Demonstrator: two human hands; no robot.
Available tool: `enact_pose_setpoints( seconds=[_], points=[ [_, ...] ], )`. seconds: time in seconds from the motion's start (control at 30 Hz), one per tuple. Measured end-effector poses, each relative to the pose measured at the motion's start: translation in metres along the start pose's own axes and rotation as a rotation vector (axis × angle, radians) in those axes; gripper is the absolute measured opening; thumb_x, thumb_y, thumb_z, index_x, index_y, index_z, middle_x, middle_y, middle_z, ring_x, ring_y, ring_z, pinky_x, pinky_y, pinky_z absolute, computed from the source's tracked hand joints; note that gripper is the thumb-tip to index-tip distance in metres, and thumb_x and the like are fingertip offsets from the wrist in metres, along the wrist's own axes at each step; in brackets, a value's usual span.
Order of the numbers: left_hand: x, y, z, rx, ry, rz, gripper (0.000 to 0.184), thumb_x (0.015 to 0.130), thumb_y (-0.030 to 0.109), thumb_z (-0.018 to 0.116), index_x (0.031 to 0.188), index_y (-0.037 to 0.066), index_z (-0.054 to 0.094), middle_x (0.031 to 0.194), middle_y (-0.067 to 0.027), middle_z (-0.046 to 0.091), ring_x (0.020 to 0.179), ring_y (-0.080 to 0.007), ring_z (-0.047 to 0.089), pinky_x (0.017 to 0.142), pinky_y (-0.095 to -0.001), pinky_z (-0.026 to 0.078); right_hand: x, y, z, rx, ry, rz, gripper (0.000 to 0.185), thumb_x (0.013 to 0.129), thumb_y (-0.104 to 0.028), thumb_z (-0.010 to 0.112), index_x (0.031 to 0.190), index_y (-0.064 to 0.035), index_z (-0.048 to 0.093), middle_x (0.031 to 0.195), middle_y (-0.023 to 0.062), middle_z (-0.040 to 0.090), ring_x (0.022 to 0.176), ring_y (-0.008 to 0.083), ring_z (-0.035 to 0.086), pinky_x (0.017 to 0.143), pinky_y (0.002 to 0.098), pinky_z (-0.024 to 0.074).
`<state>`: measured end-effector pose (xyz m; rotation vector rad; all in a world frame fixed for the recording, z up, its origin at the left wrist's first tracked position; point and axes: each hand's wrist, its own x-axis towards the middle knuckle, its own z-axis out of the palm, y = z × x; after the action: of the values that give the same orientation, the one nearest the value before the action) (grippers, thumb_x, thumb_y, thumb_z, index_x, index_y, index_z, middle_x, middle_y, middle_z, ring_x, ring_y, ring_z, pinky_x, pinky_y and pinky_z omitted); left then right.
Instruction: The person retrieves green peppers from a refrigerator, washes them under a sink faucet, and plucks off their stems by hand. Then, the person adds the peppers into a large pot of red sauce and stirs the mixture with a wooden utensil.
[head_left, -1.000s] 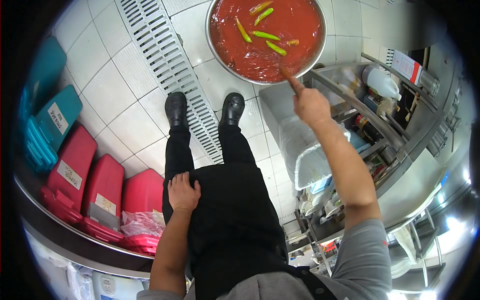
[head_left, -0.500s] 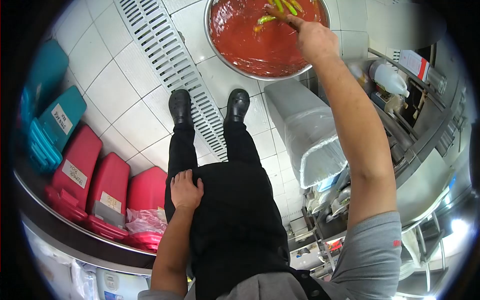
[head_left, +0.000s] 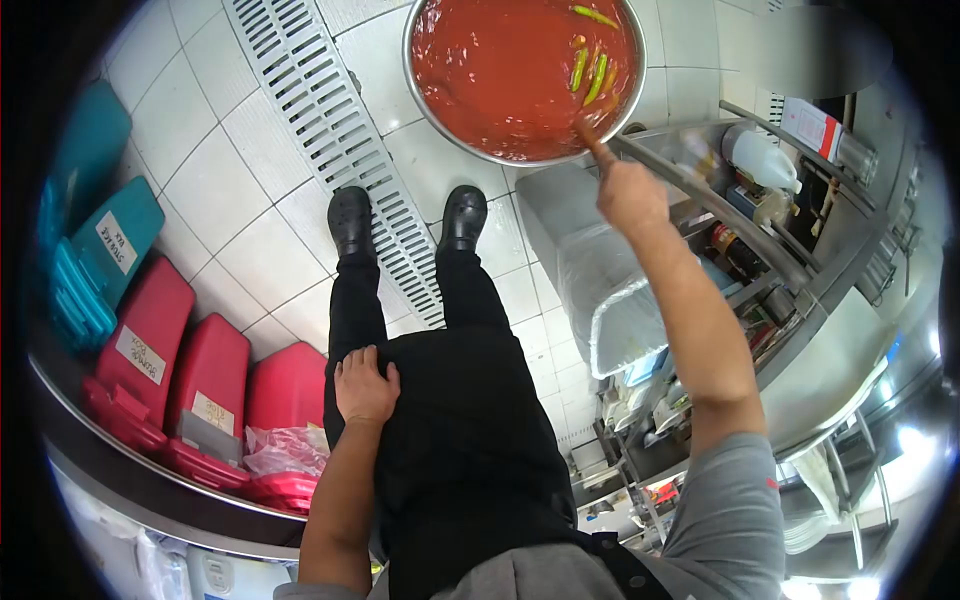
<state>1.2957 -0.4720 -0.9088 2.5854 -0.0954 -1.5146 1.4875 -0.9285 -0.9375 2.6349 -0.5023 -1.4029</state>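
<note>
My right hand [head_left: 633, 197] is closed around a brown wooden stick [head_left: 597, 148], maybe a spoon or paddle handle. Its lower end dips into red liquid [head_left: 490, 80] near the right front rim of a large round metal pot [head_left: 455, 142], and what is under the surface is hidden. Several long green chili peppers [head_left: 598, 80] float at the right side of the pot. My left hand [head_left: 366, 385] lies flat on my thigh over the black apron [head_left: 460, 400], fingers stretched out and holding nothing.
Below the pot stands a grey bin [head_left: 570, 230] with a clear liner. Metal shelving [head_left: 760, 245] with bottles runs along the right. Labelled teal [head_left: 115, 240] and red boxes [head_left: 150, 340] line the left. A slotted drain grate [head_left: 320, 100] crosses the tiled floor.
My right hand has swung down toward me with the stick, from the pot's upper middle to its near right rim. The chilies have spread rightward in the liquid. My left hand stays on my thigh.
</note>
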Motion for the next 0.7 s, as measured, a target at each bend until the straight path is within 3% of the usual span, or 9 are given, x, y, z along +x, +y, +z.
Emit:
enact_pose_setpoints(
  seconds=[0.2,0.37,0.57,0.7],
  points=[
    [0.001,-0.003,0.003,0.015,0.005,0.016,0.047,0.095,0.036,0.065,0.131,0.006,0.065,0.128,-0.0112,0.067,0.128,-0.0307,0.059,0.116,-0.0512,0.042,-0.021,-0.058,-0.001,0.15,0.138,-0.144,0.048,0.1,-0.025,0.064,0.147,-0.0338,0.062,0.102,0.0229,0.076,0.097,0.0389,0.075,0.087,0.0532,0.0599],
    [0.003,0.006,-0.002,0.037,-0.049,-0.006,0.047,0.095,0.036,0.065,0.131,0.006,0.065,0.129,-0.0116,0.067,0.129,-0.0308,0.059,0.117,-0.0504,0.042,0.012,-0.069,-0.055,0.159,0.273,-0.163,0.036,0.101,-0.028,0.063,0.135,-0.037,0.071,0.105,0.0172,0.078,0.101,0.0357,0.075,0.09,0.0501,0.0601],
    [0.002,0.004,0.001,0.032,-0.006,0.012,0.047,0.095,0.037,0.065,0.131,0.006,0.065,0.13,-0.0119,0.067,0.129,-0.0303,0.059,0.117,-0.0486,0.041,0.061,-0.051,-0.088,0.1,0.312,-0.067,0.043,0.104,-0.032,0.059,0.146,-0.0395,0.062,0.119,0.0127,0.077,0.113,0.034,0.073,0.098,0.0481,0.0579],
    [-0.002,0.002,0.008,0.024,-0.016,0.002,0.047,0.095,0.036,0.065,0.131,0.006,0.064,0.13,-0.0113,0.067,0.129,-0.0304,0.059,0.117,-0.0495,0.041,0.079,-0.014,-0.06,0.177,0.248,0.126,0.047,0.105,-0.031,0.055,0.151,-0.0382,0.055,0.124,0.0141,0.075,0.117,0.0365,0.071,0.102,0.0504,0.0559]
  ],
)
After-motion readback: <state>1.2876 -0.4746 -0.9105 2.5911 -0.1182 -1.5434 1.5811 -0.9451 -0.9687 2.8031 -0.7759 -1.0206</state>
